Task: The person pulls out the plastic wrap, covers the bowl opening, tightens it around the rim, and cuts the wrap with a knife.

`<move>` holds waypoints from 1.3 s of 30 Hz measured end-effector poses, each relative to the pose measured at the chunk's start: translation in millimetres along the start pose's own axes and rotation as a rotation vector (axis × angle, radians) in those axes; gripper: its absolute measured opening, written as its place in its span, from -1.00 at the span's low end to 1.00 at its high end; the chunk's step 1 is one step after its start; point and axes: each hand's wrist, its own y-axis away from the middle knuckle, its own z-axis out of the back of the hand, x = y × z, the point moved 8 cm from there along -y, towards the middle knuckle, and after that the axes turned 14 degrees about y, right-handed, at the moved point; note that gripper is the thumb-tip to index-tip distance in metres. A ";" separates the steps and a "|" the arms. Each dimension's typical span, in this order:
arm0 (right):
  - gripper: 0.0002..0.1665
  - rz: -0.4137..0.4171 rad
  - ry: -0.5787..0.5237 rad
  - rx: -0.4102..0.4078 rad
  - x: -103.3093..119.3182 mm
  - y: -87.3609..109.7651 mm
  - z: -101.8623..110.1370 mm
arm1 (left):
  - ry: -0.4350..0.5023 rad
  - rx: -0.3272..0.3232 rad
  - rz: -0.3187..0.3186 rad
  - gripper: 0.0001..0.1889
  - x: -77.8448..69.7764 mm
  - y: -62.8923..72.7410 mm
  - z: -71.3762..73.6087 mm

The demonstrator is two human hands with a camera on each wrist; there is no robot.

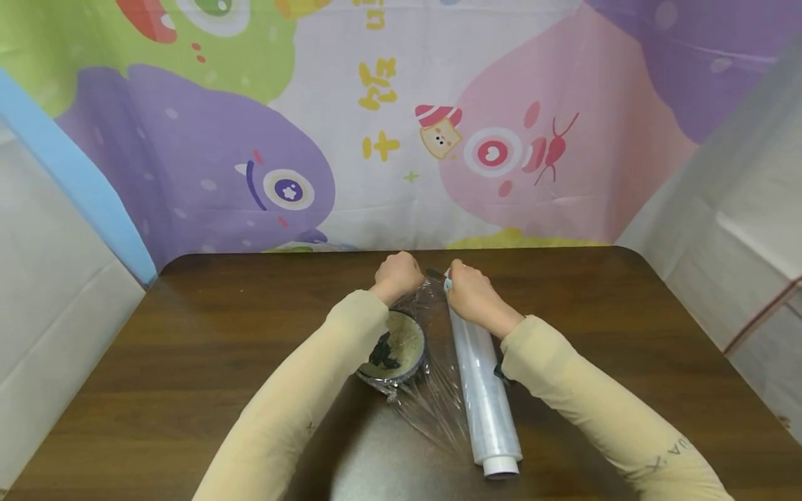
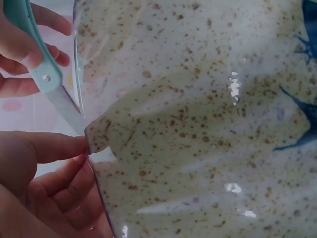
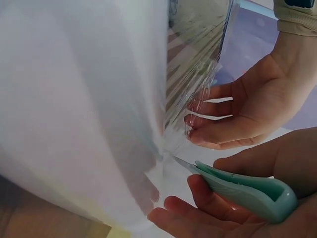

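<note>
A speckled bowl (image 1: 409,342) stands on the table under stretched plastic wrap (image 1: 432,400), which runs to a long roll of wrap (image 1: 485,396) on its right. My left hand (image 1: 401,273) is beyond the bowl; in the left wrist view its thumb and finger pinch the wrap's edge. At the roll's far end, my right hand (image 1: 474,292) grips a folding knife (image 3: 247,193) by its mint-green handle. In the right wrist view the knife's blade (image 3: 184,163) points at the film beside the roll, with its tip at the film. My left forearm hides part of the bowl.
The brown wooden table (image 1: 156,376) has a patterned curtain (image 1: 388,195) hanging behind its far edge. Pale cloth panels (image 1: 56,278) stand at the sides. The bowl shows a dark pattern (image 1: 383,355) through the film.
</note>
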 end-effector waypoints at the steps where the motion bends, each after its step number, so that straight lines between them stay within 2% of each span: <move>1: -0.77 0.007 0.009 0.009 0.9 -0.1 -0.5 | 0.006 -0.003 -0.007 -0.54 -0.2 0.0 -0.2; 5: -0.79 0.037 0.039 0.052 3.5 -1.2 -1.6 | 0.014 -0.005 -0.031 -0.53 -1.7 -0.1 -1.5; 12: -0.79 0.020 0.038 0.161 3.6 -10.6 -8.9 | 0.023 0.012 -0.039 -0.56 -3.7 -0.5 -5.0; 20: -0.64 0.001 0.076 0.172 5.1 -19.3 -14.1 | 0.036 0.027 -0.060 -0.54 -6.8 1.4 -8.1; 23: -0.67 0.016 0.100 0.150 7.2 -18.0 -13.2 | 0.025 0.040 -0.063 -0.55 -7.2 2.7 -8.9; 28: -0.78 0.037 0.074 0.127 5.2 -16.9 -12.3 | 0.011 0.047 -0.070 -0.56 -6.5 3.2 -7.5; 39: -0.83 0.108 0.098 0.099 4.4 -13.8 -10.3 | -0.011 0.069 -0.066 -0.56 -1.4 1.7 -11.8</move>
